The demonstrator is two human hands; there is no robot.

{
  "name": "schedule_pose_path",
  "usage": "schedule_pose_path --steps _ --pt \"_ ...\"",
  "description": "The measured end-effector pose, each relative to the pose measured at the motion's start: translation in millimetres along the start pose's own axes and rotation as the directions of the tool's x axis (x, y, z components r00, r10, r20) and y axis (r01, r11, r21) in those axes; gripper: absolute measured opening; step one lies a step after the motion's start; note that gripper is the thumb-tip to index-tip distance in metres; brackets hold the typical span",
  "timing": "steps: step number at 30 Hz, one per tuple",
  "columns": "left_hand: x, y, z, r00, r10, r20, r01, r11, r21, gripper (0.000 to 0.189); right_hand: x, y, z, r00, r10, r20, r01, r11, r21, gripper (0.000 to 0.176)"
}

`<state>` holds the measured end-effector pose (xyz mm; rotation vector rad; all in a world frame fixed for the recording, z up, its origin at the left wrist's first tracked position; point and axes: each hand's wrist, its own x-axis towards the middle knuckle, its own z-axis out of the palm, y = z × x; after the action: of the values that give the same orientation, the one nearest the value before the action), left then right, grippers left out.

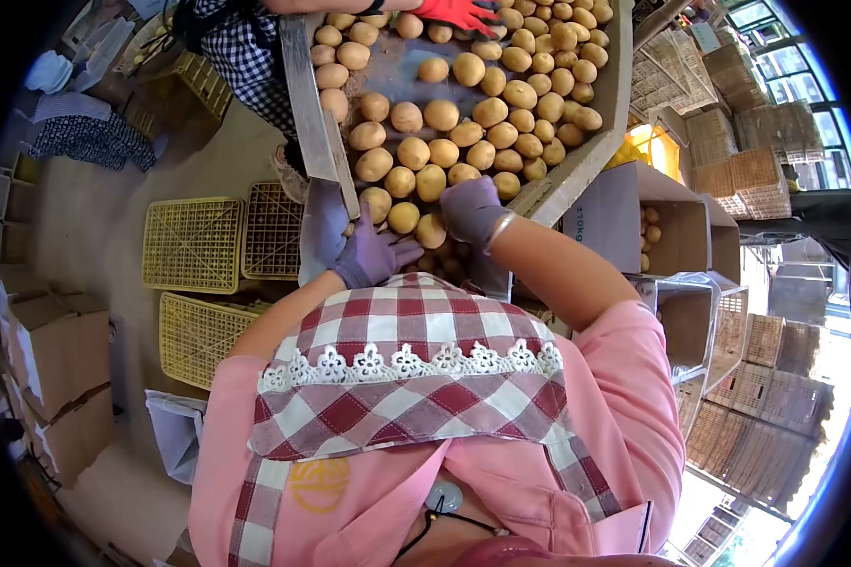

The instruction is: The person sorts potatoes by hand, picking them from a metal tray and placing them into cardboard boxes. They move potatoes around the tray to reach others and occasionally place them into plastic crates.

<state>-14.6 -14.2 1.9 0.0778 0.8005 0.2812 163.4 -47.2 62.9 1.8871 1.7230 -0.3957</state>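
Round yellow-brown potatoes cover a sorting chute with wooden side boards. My left hand, in a purple glove, is at the chute's lower left corner. Its fingers are spread, beside the end of the left board and close to the lowest potatoes. My right hand, in a purple glove, is at the lower right of the chute among the potatoes. Its fingers are curled in, and what they may hold is hidden. More potatoes lie in shadow below the chute's lip, between my hands and my checked apron.
Another person's red-gloved hand reaches over the chute's far end. Yellow plastic crates stand on the left, with cardboard boxes beyond. An open carton holding potatoes is on the right. Stacked crates line the far right.
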Motion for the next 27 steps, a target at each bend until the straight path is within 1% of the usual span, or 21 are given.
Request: schedule_pose_path --steps 2,3,4,5,6,7,8,9,12,13,15,16,17,18,19,20,21,22,23,24,27 --pt "-4.1 0.5 7.3 0.999 0.040 -0.010 -0.040 0.999 0.016 0.104 -42.6 20.0 -23.9 0.981 0.110 -0.161 -0.092 0.989 0.117 0.026" --pt "-0.8 0.8 8.0 0.999 0.022 -0.029 -0.023 1.000 -0.014 0.104 -75.4 42.1 -31.5 0.906 0.176 -0.385 -0.072 0.961 0.268 0.027" --pt "5.7 1.8 7.0 0.999 0.005 -0.046 -0.007 0.999 -0.044 0.104 -106.5 72.0 -24.6 0.713 0.266 -0.648 -0.004 0.926 0.377 0.027" --pt "12.8 2.8 4.7 0.998 -0.012 -0.062 0.008 0.997 -0.073 0.104 -142.6 103.6 -26.0 0.608 0.385 -0.694 -0.076 0.899 0.432 0.028" --pt "21.1 2.8 -0.5 0.999 -0.024 -0.044 0.019 0.994 -0.106 0.101 -182.4 141.3 -9.5 0.536 0.492 -0.686 -0.251 0.869 0.427 0.030" --pt "20.5 4.4 -0.1 1.000 0.009 -0.019 -0.010 0.998 -0.055 0.099 -218.2 182.0 15.1 0.471 0.672 -0.572 -0.325 0.735 0.596 0.037" --pt "18.6 3.4 0.4 0.999 0.039 0.007 -0.039 0.999 -0.008 0.097 -261.9 214.7 34.2 0.469 0.795 -0.384 -0.624 0.606 0.494 0.047" --pt "18.4 2.1 1.1 0.997 0.073 0.038 -0.074 0.997 0.031 0.095 -303.9 240.7 71.4 0.415 0.835 -0.362 -0.803 0.523 0.286 0.055" --pt "17.0 6.3 4.7 0.999 0.038 -0.003 -0.038 0.999 -0.021 0.080 -316.1 237.1 81.9 0.308 0.799 -0.517 -0.664 0.569 0.484 0.056" --pt "12.9 7.3 9.8 0.997 0.027 -0.065 -0.030 0.999 -0.037 0.074 -288.5 216.4 59.0 0.330 0.846 -0.418 -0.506 0.532 0.679 0.050" --pt "29.1 -1.5 -17.8 0.983 0.178 0.037 -0.181 0.937 0.298 0.063 -212.5 174.0 22.5 0.494 0.716 -0.493 -0.162 0.633 0.757 0.033" --pt "38.8 -0.8 -32.2 0.980 0.190 0.053 -0.193 0.873 0.448 0.058 -174.4 157.4 19.4 0.508 0.591 -0.627 -0.108 0.765 0.635 0.030" --pt "48.4 -0.2 -46.6 0.977 0.202 0.068 -0.203 0.784 0.586 0.053 -135.4 132.0 2.6 0.559 0.509 -0.655 0.019 0.782 0.623 0.024" --pt "56.7 4.7 -57.7 0.985 0.169 0.023 -0.135 0.690 0.711 0.048 -99.8 112.5 -13.6 0.687 0.379 -0.620 -0.001 0.854 0.521 0.020" --pt "54.6 6.3 -53.7 0.992 0.119 -0.030 -0.076 0.788 0.611 0.048 -58.3 98.3 -11.9 0.684 0.248 -0.686 0.076 0.911 0.405 0.018" --pt "52.3 8.0 -49.5 0.994 0.069 -0.084 -0.019 0.869 0.495 0.047 -28.5 79.4 -18.2 0.776 0.177 -0.606 0.051 0.939 0.340 0.018" --pt "37.7 6.0 -44.7 0.957 0.280 0.072 -0.242 0.639 0.730 0.050 -0.1 62.6 -20.0 0.878 0.136 -0.458 -0.003 0.960 0.279 0.021" --pt "20.1 -1.0 -43.6 0.865 0.419 0.277 -0.422 0.307 0.853 0.054 27.9 43.6 -5.8 0.851 0.180 -0.493 -0.106 0.979 0.176 0.025" --pt "18.4 4.1 -35.9 0.967 0.217 0.133 -0.254 0.777 0.577 0.063 48.9 30.4 1.7 0.818 0.217 -0.533 -0.211 0.975 0.074 0.028" --pt "16.6 9.2 -28.3 1.000 0.001 -0.020 0.002 0.993 0.116 0.072 59.8 30.1 -9.9 0.918 0.184 -0.352 -0.188 0.982 0.021 0.027" --pt "2.4 3.6 -16.9 0.994 0.025 0.106 -0.039 0.990 0.134 0.088 79.9 30.0 -30.0 0.977 0.185 -0.104 -0.186 0.983 0.001 0.022"
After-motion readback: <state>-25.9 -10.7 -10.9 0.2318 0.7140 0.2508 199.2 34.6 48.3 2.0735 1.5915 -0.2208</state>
